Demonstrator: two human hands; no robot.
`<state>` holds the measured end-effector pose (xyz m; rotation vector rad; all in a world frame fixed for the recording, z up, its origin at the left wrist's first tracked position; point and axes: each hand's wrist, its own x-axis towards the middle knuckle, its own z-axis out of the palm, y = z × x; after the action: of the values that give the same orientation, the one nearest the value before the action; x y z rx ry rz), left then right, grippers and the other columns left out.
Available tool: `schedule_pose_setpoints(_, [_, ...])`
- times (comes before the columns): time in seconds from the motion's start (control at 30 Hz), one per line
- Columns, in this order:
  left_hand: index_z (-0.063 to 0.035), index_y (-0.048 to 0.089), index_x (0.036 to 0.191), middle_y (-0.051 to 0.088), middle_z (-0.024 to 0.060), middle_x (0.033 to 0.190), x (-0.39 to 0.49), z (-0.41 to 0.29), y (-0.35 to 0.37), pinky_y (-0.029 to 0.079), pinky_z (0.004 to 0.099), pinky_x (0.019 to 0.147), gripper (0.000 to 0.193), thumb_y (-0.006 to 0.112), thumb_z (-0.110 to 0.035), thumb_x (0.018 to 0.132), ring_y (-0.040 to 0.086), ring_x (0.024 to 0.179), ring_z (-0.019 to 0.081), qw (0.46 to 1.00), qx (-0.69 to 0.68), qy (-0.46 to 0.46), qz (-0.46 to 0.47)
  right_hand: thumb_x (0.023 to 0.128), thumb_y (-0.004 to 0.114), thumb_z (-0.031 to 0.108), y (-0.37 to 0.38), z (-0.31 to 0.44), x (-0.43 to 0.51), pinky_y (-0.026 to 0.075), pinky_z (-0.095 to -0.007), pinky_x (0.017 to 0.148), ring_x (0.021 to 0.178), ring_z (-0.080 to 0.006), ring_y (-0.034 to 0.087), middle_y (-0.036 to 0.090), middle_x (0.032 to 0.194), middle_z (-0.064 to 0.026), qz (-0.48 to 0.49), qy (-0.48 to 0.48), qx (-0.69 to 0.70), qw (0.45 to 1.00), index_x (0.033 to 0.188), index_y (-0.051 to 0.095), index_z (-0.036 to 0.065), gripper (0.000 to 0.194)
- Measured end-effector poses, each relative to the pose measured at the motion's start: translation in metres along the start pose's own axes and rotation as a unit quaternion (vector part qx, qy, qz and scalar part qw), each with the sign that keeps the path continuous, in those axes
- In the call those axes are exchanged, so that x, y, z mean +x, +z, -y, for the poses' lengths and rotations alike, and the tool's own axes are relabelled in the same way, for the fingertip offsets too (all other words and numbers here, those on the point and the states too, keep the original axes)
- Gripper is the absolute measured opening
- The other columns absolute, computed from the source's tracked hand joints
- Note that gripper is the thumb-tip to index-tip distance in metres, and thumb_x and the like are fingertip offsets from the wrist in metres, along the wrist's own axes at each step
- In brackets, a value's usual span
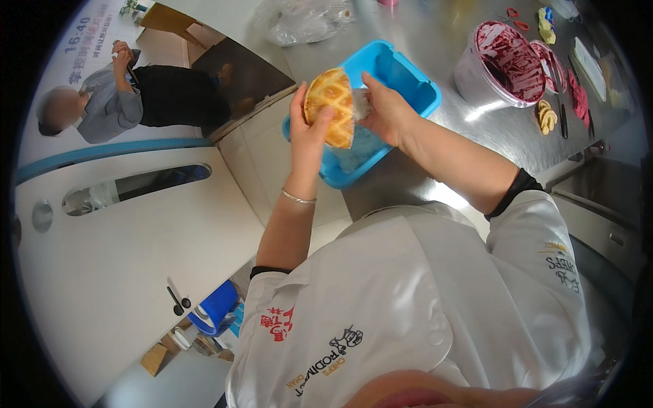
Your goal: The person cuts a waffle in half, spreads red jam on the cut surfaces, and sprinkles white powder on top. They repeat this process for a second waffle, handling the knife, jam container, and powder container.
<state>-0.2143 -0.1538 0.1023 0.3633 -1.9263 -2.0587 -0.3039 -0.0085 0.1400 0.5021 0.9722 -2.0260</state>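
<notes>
My left hand (pixel 309 133) grips a golden half-round pastry (pixel 337 97) with a lattice-patterned crust, its thumb across the top. Against the pastry's straight side, my right hand (pixel 390 109) has its fingers on a greyish, translucent piece (pixel 361 103), which looks like thin plastic; the fingers partly hide it. Both hands are above a bright blue plastic basin (pixel 431 97) at the edge of the steel table. Clear crumpled plastic (pixel 352 153) appears to lie inside the basin.
On the steel worktable (pixel 408 18) are a plastic bag (pixel 306 23), a tub smeared with dark red filling (pixel 510 61), red-handled scissors (pixel 516 19), a black-handled tool (pixel 564 121) and a pink cloth (pixel 578 99). A white door (pixel 127 250) and another person (pixel 109 97) are at the left.
</notes>
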Motion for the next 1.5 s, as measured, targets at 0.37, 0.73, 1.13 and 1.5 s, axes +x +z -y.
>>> schedule_pose_setpoints(0.37, [-0.0029,0.034,0.149,0.048,0.017,0.134,-0.007,-0.017,0.009,0.045,0.0432,0.103,0.085,0.081,-0.019,0.08,0.052,0.122,0.0316,0.94,0.302,0.146,-0.068,0.097,0.043,0.066,-0.007,0.01,-0.019,0.022,-0.0512,0.119,0.144,-0.0348,0.032,0.03,0.157,-0.0206,0.019,-0.006,-0.118,0.993,0.151,0.027,-0.006,0.092])
schedule_pose_setpoints(0.73, [-0.0078,0.057,0.13,0.067,0.0056,0.122,0.002,-0.023,0.0,0.051,0.0361,0.095,0.048,0.056,-0.045,0.101,0.064,0.112,0.0173,0.912,-0.28,-0.3,0.016,0.098,0.041,0.065,-0.031,0.02,0.016,0.038,-0.0544,0.107,0.127,-0.0327,0.049,0.045,0.142,-0.0165,0.018,0.083,-0.086,0.993,0.156,0.016,0.0,0.09])
schedule_pose_setpoints(1.13, [-0.0089,0.06,0.124,0.066,0.0027,0.116,0.011,-0.024,-0.005,0.054,0.0313,0.087,0.046,0.059,-0.047,0.099,0.065,0.104,0.0129,0.926,-0.28,-0.244,0.059,0.094,0.052,0.066,-0.036,0.026,0.0,0.05,-0.0495,0.098,0.112,-0.0275,0.058,0.053,0.126,-0.0111,0.052,0.052,-0.072,0.995,0.154,0.02,0.001,0.094])
schedule_pose_setpoints(1.5, [-0.0083,0.058,0.13,0.066,0.0045,0.122,0.018,-0.009,-0.011,0.053,0.0345,0.094,0.049,0.057,-0.047,0.1,0.063,0.111,0.0147,0.912,-0.339,-0.223,0.065,0.097,0.045,0.064,-0.03,0.028,-0.013,0.054,-0.0448,0.094,0.106,-0.0251,0.062,0.061,0.117,-0.0101,0.15,0.032,-0.07,0.986,0.152,0.026,0.004,0.084])
